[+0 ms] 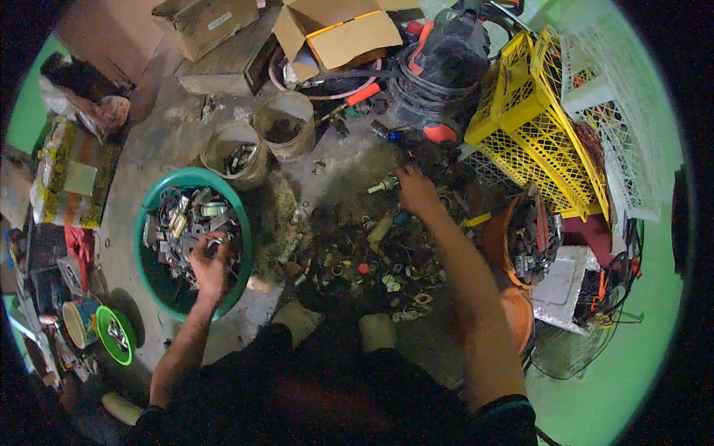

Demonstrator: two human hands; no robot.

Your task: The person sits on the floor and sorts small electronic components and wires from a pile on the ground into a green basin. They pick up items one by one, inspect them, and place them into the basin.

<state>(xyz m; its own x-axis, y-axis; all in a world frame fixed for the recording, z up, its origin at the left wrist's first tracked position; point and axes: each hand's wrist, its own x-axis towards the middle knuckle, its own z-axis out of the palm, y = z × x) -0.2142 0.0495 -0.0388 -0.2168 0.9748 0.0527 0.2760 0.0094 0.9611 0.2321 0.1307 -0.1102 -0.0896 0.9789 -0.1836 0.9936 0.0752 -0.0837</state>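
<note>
My left hand [210,267] is over the green plastic basin [249,240], its fingers curled on a small grey metal part [216,242]. Mixed scrap metal parts and wires [192,214] fill much of that basin. Further right, my right hand [417,194] is low above the floor, at the far side of the scattered debris [362,245]. A small pale metal fitting [382,185] sticks out to the left from its fingertips. Shadow hides how the fingers close around the fitting's near end.
Two dirty buckets [284,125] [234,153] stand beyond the basin. An orange bucket of scrap [505,240] and a yellow plastic crate [535,134] are on the right. Behind lie an open cardboard box [357,42] and a black-and-red machine with coiled hose [438,61]. A small lime-green bowl [116,335] sits left.
</note>
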